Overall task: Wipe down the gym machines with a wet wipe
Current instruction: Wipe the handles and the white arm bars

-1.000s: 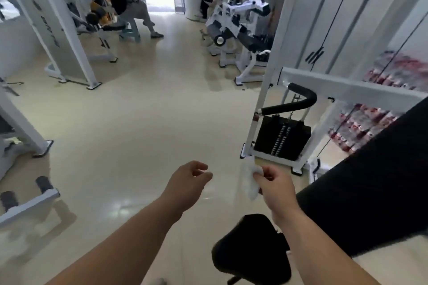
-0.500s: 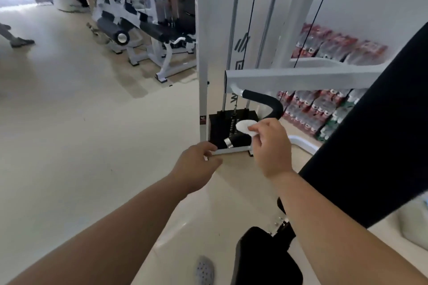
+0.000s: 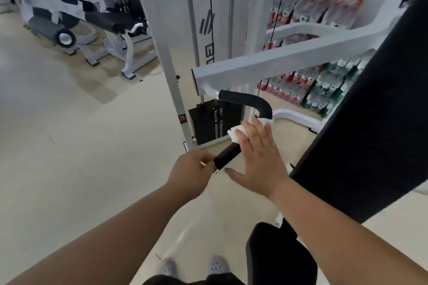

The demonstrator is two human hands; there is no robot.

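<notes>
Right grip [image 3: 257,159] lies with fingers straight and spread, pressing the wet wipe [image 3: 235,133] onto the curved black handle [image 3: 247,99]. The left grip [image 3: 190,176] pinches that handle's near end.

By my reading the wiping has barely begun. The other machines [image 3: 69,11] across the floor, this one's white frame [image 3: 278,62], the long black pad [image 3: 370,111], the weight stack [image 3: 208,120] and most of the handle are yet to be done.

Writing: the upright panel [image 3: 207,37] bears a striped logo above letters beginning "BU", with the rest hidden. Labels on the bottle packs [image 3: 312,7] and the small red sticker [image 3: 182,118] are too blurred to read.
</notes>
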